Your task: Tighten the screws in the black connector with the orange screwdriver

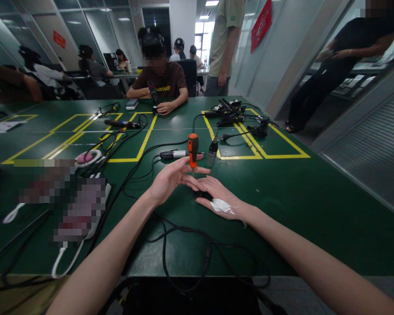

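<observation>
An orange and dark-grey screwdriver (pixel 192 151) stands upright, its shaft pointing down at a small black part (pixel 201 194) on the table. My left hand (pixel 172 178) is beside the screwdriver with its fingers stretched out and apart around the lower handle and shaft; no firm grip shows. My right hand (pixel 218 194), with a white patch taped near its wrist, holds the black part against the tabletop, and its fingers hide most of it. Just beyond lie a silver and black corded pen-shaped tool (pixel 174 154) and a black tool with a clear end (pixel 212 148).
Black cables (pixel 184 229) loop over the green table (pixel 315 210) in front of me. Phones (pixel 82 210) with white cords lie left. A heap of black corded tools (pixel 228 111) is at the far right. Across the table a person (pixel 166 83) works with a tool.
</observation>
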{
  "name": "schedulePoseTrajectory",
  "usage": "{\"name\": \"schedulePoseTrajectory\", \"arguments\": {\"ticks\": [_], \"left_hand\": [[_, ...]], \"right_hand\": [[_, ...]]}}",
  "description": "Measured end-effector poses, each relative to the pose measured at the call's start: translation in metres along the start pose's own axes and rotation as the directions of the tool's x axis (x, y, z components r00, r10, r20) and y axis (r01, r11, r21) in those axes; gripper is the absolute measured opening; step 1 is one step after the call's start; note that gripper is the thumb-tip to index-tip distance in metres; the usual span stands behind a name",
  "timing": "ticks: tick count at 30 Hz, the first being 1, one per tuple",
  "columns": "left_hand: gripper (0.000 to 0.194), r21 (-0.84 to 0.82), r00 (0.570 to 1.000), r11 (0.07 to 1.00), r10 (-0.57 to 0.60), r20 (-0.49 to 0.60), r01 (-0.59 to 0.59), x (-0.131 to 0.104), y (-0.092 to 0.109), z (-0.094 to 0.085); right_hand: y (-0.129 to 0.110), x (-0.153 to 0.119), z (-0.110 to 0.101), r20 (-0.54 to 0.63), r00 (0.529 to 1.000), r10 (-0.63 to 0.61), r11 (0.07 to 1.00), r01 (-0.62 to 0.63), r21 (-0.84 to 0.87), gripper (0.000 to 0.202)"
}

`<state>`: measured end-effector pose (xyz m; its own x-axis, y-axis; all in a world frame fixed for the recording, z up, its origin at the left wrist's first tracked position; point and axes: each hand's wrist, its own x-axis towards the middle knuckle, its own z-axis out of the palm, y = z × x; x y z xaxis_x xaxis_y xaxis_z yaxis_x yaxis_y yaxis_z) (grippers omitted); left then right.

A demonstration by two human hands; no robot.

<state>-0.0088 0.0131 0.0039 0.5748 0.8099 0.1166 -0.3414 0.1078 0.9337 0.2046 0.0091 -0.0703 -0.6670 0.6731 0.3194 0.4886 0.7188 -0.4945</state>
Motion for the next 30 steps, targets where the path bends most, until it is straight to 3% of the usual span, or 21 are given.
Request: {"name": "schedulePoseTrajectory", "arguments": {"ticks": [6, 10, 15, 23, 30], "left_hand": [[0.023, -0.002, 1.0, 1.0, 0.019, -0.01, -0.019, 0.0007, -0.0007, -0.0003], [0.026, -0.003, 0.999, 0.999, 0.042, -0.003, -0.042, 0.0007, -0.0016, -0.0001], [0.041, -0.016, 1.0, 1.0, 0.016, 0.025, -0.015, 0.0009, -0.0025, -0.0024], [0.027, -0.117, 0.998, 0.992, 0.051, 0.047, -0.045, 0.0004, -0.0027, -0.0058], [0.047, -0.073, 0.997, 0.997, 0.012, 0.072, -0.007, -0.0002, -0.0007, -0.006]], "right_hand": [[-0.0018, 0.0012, -0.0032, -0.009, 1.0, -0.011, 1.0, 0.012, 0.027, 0.024], [-0.0007, 0.0007, -0.0023, -0.009, 1.0, -0.028, 0.999, 0.029, 0.029, 0.025], [-0.0006, 0.0002, -0.0015, -0.005, 1.0, -0.009, 1.0, 0.009, 0.013, 0.026], [0.0013, 0.0012, -0.0016, -0.015, 0.999, -0.034, 0.999, 0.034, 0.024, 0.026], [-0.0008, 0.0011, -0.0023, -0.017, 1.0, -0.02, 1.0, 0.02, 0.018, 0.025]]}}
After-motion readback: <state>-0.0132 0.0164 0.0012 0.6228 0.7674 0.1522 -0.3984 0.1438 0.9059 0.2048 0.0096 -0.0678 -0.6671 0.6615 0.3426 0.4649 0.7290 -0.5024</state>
